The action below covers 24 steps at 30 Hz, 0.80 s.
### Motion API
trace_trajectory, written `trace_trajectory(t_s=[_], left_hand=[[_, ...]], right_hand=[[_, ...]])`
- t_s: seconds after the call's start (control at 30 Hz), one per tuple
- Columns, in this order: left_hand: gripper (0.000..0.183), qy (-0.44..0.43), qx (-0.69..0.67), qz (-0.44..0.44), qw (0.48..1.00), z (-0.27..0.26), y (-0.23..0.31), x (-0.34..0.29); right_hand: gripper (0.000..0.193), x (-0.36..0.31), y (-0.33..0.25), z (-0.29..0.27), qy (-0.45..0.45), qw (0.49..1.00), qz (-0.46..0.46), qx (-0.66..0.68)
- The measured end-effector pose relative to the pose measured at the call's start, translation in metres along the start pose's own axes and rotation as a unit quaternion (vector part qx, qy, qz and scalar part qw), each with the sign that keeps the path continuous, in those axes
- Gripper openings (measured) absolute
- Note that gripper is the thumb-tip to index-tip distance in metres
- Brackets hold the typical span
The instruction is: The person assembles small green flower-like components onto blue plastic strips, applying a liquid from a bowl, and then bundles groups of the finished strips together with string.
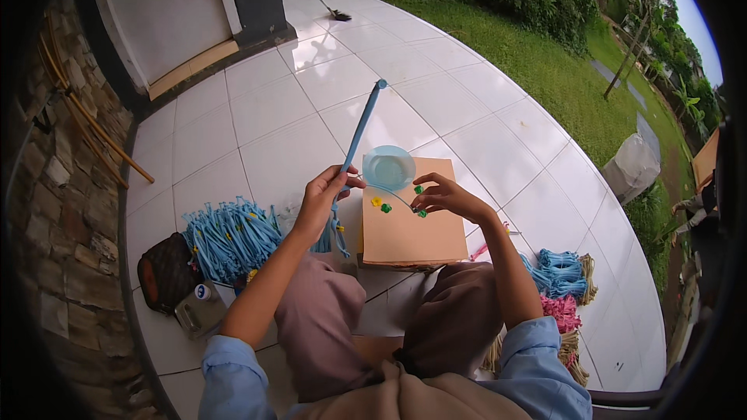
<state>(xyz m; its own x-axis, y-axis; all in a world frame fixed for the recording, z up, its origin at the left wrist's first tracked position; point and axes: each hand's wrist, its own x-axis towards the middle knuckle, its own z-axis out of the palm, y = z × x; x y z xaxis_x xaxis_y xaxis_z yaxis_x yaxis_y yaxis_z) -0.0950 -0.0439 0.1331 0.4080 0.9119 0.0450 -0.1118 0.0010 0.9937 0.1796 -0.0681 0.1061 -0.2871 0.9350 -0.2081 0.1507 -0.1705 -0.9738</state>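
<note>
My left hand is closed around a long, slim light-blue strap-like piece, which slants up and away to a knotted end. Below the hand its blue tails hang down. From there a thin blue cord curves across to my right hand, whose fingertips pinch close to its end. Small green beads are by the right fingertips; whether any is on the cord I cannot tell. A yellow flower-shaped bead and a green bead lie on the cardboard box.
A pale blue bowl stands at the box's far edge. Left lie a heap of blue straps, a dark pouch and a clear container. Blue bundles and pink bundles lie right. A broom rests farther off.
</note>
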Motion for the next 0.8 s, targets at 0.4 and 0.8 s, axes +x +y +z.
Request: trace_trajectory(t_s=[0.4, 0.8], left_hand=[[0.028, -0.031, 0.049, -0.058, 0.997, 0.006, -0.016, 0.003], [0.025, 0.018, 0.018, -0.064, 0.998, 0.024, -0.001, -0.002]], right_hand=[[0.047, 0.031, 0.102, -0.002, 0.065, 0.895, -0.080, -0.434], [0.051, -0.002, -0.014, 0.044, 0.115, 0.915, -0.261, -0.286]])
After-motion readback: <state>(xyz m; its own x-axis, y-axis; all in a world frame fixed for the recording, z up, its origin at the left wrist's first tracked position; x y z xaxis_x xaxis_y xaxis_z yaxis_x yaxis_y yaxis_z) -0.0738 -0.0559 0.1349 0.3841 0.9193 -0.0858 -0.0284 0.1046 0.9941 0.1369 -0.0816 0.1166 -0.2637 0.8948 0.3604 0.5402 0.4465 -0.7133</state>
